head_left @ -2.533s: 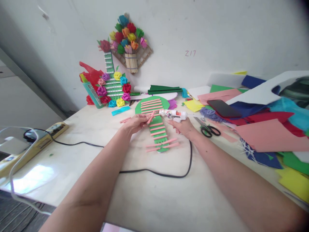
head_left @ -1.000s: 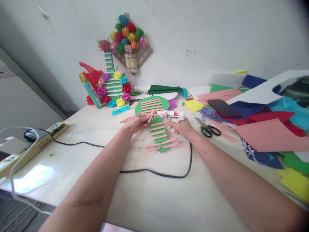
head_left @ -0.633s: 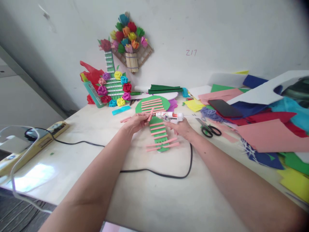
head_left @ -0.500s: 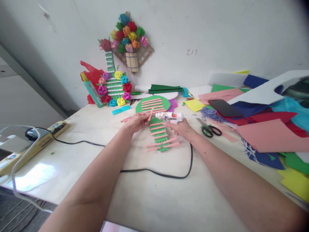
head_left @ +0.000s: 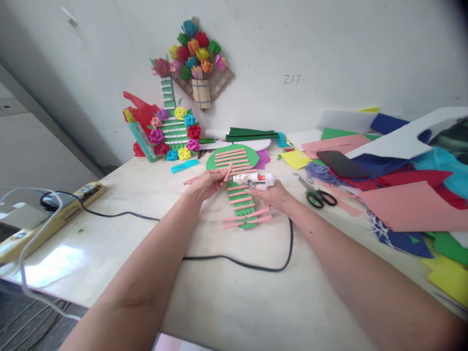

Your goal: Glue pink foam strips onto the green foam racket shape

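Observation:
My left hand pinches a short pink paper strip, held upright over the green guitar-shaped cutout. My right hand is wrapped round a white glue gun, its nozzle pointing left at the lower part of the strip. Pink rolled strips lie in rows across the cutout's body and neck. Near its lower end, more pink strips stick out to both sides. Another pink roll lies just left of my left hand.
A finished paper guitar with flowers leans on the wall beside a glue bottle. Black scissors, a phone and coloured paper lie right. A black cable crosses the table to a power strip.
The glue gun has moved slightly left and down, its nozzle now a little lower beside the pink strip. My left hand keeps nearly the same place and hold.

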The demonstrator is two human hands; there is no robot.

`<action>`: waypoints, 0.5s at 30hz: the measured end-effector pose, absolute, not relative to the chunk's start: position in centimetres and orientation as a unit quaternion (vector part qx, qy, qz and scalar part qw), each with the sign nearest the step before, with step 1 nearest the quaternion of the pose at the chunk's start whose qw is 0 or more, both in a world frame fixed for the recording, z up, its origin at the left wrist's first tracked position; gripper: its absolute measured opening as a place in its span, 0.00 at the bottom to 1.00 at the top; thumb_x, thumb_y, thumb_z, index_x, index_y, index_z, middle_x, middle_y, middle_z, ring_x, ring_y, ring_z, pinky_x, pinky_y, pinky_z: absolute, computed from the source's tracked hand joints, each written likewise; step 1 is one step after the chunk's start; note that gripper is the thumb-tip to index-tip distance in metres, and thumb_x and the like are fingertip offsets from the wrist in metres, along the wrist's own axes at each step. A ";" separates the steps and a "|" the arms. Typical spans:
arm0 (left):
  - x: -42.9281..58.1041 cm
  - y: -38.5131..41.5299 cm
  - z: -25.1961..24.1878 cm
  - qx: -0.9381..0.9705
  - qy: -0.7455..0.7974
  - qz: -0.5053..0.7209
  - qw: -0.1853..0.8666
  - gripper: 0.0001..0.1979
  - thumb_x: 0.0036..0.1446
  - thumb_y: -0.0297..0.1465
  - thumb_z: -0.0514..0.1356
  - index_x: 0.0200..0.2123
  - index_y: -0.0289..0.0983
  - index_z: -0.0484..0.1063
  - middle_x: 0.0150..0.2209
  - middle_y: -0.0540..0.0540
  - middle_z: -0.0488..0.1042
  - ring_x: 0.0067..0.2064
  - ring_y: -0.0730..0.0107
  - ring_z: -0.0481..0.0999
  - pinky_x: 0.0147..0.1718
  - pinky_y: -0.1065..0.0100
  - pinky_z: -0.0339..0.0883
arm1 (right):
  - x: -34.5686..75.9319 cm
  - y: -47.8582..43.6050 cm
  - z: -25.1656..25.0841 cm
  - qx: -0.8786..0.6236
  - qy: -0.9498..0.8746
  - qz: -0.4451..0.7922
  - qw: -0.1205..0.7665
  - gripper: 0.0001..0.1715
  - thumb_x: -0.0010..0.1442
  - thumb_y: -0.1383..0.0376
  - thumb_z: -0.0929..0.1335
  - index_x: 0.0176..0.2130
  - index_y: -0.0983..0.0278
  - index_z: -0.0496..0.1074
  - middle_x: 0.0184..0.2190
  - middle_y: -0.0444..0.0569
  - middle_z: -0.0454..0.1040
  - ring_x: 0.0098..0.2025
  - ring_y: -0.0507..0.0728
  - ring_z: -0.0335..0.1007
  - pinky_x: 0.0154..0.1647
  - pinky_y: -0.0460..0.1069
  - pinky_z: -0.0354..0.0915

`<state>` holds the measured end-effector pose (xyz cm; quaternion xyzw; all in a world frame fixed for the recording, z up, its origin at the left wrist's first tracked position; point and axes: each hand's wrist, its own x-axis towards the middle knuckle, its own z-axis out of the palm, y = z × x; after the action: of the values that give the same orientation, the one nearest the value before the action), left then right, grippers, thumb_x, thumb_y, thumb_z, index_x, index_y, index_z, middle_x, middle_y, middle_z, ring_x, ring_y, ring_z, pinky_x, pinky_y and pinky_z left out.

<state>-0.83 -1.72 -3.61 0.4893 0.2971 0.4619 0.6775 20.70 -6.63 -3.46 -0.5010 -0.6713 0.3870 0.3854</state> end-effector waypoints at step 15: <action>-0.8 -1.8 -3.6 0.503 0.297 0.445 0.679 0.05 0.48 0.25 0.61 0.25 0.27 0.72 0.23 0.46 0.66 0.25 0.79 0.65 0.22 0.78 0.58 | 20.8 -6.5 -3.4 -0.499 -0.671 0.356 0.417 0.22 0.42 0.57 0.70 0.36 0.68 0.73 0.18 0.44 0.70 0.14 0.48 0.57 0.14 0.44 0.57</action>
<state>-0.80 -1.83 -3.61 0.5034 0.2971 0.4446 0.6787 20.76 -6.45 -3.41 -0.4992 -0.6708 0.3559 0.4173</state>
